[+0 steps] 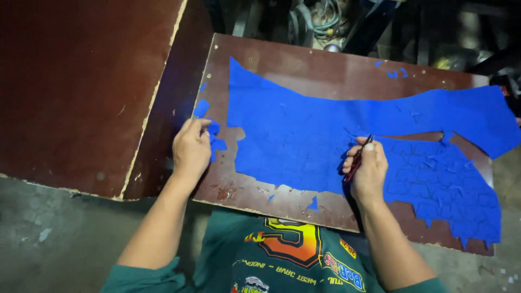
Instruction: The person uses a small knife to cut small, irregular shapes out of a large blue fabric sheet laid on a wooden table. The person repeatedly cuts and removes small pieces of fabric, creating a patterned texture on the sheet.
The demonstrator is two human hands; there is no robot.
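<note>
A large blue sheet (304,130) with cut lines lies on a dark red-brown board (304,62) resting over my lap. My right hand (368,169) grips a thin dark red cutting tool (359,157), its tip touching the sheet near the middle. My left hand (191,147) presses on the board's left edge, fingers on small blue scraps (216,140) beside the sheet. The right part of the sheet (450,184) shows many small cut shapes.
A bigger brown board (81,87) lies to the left, its chipped edge overlapping the working board. Grey concrete floor (49,239) lies below. Dark clutter with cables (320,19) sits beyond the far edge. Loose blue bits (396,72) dot the board.
</note>
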